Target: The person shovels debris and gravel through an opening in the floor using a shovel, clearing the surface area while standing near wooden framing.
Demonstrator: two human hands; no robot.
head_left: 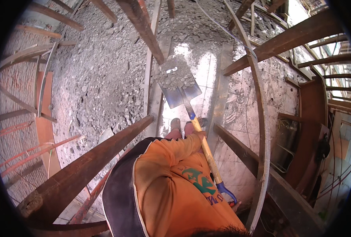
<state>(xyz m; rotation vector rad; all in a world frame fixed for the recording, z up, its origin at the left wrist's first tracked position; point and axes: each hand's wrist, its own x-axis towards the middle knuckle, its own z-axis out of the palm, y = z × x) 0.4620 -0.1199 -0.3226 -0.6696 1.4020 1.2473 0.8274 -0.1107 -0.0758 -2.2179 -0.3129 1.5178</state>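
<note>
I have left fingers [201, 135] clasping the shovel's shaft [210, 160] and right fingers [235, 205] its handle [222, 188], probably to balance the rubble [176, 75].

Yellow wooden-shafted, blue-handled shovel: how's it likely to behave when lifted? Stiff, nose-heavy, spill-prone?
The shovel is likely stiff: its straight wooden shaft shows no visible bend. Probably nose-heavy, since loose grey rubble is piled on the broad metal blade at the far end. Spillage seems likely if it tilts: the pieces look unbound and hide the blade's front edge.
</note>
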